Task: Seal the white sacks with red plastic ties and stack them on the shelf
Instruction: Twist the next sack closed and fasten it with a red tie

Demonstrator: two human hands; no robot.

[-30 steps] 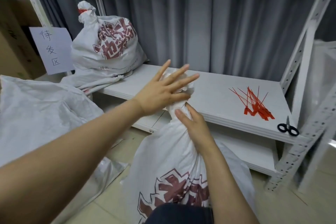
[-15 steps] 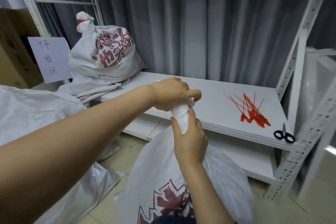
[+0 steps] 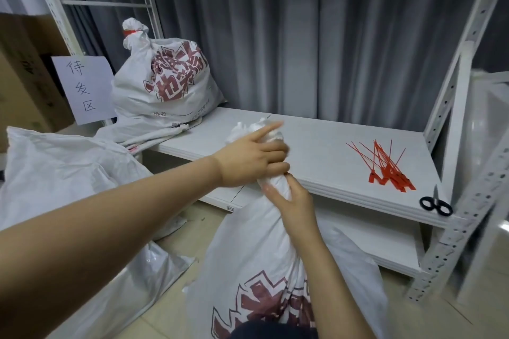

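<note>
White sack (image 3: 248, 256) neck gripped by both hands: L hand (image 3: 253, 158) up top, R hand (image 3: 296, 202) below.

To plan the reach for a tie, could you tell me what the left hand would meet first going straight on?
Probably the grey curtain behind the shelf: the left hand points over bare board, beyond the red ties. Depth is unclear.

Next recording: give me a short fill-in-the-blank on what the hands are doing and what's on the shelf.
1. The left hand and right hand grip the gathered neck of an unsealed white ____.
2. Loose ____ ties lie on the shelf.
3. Beside them lie black ____.
4. The sealed sack sits at the shelf's ____ end.
Missing: sack; red; scissors; left.
</note>
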